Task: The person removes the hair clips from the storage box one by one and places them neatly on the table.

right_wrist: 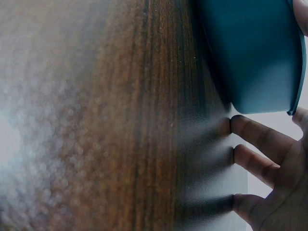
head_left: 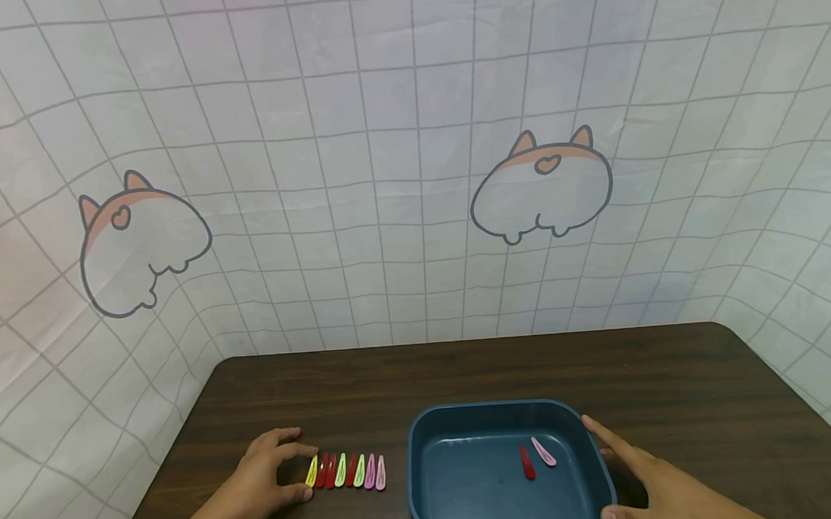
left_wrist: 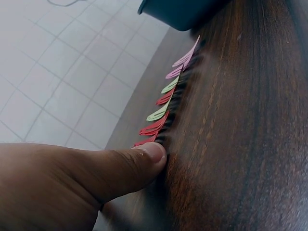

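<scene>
Several snap hair clips (head_left: 340,470) lie side by side in a row on the table. They are yellow, red, light green, purple and pink. At the row's left end, my left hand (head_left: 263,481) holds the yellow hair clip (head_left: 312,470) between thumb and forefinger, one at each end. In the left wrist view the thumb (left_wrist: 153,153) covers this end. To the right is a dark blue tray (head_left: 471,515); a red clip (head_left: 527,463) and a pink clip (head_left: 543,452) lie inside. My right hand (head_left: 641,475) touches its right rim with thumb and forefinger spread; other fingers rest on the table.
The dark wooden table (head_left: 309,390) has rounded far corners. Behind it and at both sides hangs a white grid-patterned cloth (head_left: 383,175) with cartoon drawings. A strip of bare tabletop separates the clip row from the tray.
</scene>
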A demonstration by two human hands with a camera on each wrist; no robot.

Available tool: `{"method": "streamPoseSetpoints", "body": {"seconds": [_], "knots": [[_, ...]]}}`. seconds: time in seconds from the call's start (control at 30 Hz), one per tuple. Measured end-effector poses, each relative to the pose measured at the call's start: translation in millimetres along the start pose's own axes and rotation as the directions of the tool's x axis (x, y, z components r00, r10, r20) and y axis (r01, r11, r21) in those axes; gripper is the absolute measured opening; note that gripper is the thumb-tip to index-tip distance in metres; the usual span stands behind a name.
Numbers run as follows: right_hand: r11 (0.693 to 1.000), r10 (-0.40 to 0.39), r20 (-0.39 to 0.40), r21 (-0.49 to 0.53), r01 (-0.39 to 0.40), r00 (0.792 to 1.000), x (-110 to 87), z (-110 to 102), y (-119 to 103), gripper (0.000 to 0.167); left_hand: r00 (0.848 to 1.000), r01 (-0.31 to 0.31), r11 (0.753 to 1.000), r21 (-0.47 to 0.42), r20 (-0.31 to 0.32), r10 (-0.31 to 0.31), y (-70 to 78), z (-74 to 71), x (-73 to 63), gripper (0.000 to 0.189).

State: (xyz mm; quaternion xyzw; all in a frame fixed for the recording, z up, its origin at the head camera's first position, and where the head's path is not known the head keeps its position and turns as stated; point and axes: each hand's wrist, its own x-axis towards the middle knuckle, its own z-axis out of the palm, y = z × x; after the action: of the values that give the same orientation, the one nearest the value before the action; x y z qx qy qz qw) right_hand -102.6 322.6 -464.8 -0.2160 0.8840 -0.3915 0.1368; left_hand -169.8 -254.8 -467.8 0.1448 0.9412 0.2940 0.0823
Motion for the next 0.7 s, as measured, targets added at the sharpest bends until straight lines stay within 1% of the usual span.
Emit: {"method": "streamPoseSetpoints", "body": {"seconds": [0.17,0.47,0.6,0.7], "knots": [[1.000,0.003,0.003,0.006,-0.003,1.000,-0.1,-0.5,-0.7,0.095,1.000,0.004,1.000,0.015,0.005,-0.004,1.0,-0.8,0.4,0.049],[1.000,-0.003,-0.009,-0.007,0.003,1.000,-1.0,0.3,-1.3,0.095,1.000,0.004,1.000,0.022,0.014,-0.004,3.7,-2.1,1.1,0.057],[1.000,-0.004,-0.009,-0.012,0.004,1.000,-1.1,0.3,-0.7,0.095,1.000,-0.019,1.000,0.025,0.001,0.019,9.7,-2.3,2.7,0.058],[1.000,-0.005,-0.006,-0.009,0.005,1.000,-1.2,0.0,-0.1,0.095,0.999,-0.035,0.999,0.024,-0.023,0.035,18.8,-1.5,4.2,0.055]]}}
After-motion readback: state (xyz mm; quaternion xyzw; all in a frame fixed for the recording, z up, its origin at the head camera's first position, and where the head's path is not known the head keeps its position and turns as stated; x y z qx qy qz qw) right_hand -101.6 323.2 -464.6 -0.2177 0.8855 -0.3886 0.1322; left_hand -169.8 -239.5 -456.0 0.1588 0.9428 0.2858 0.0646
